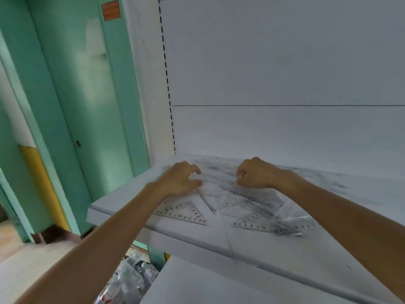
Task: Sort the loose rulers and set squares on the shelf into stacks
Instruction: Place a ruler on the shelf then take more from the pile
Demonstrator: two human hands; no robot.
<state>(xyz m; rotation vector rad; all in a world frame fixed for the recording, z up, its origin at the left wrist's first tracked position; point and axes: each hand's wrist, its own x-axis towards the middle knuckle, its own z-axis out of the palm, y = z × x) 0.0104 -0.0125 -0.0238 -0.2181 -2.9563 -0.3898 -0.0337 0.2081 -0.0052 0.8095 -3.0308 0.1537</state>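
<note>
1. The clear set squares (184, 213) and rulers (252, 199) lie loose and overlapping on the white shelf (122, 218), near its front edge. One set square lies at the left, the tangle to its right.
2. My left hand (179, 181) and right hand (255, 174) hang over the pile's far side, fingers curled downward. Through the blur I cannot tell whether either grips a piece.
3. A green door (87, 95) stands left of the shelf.
</note>
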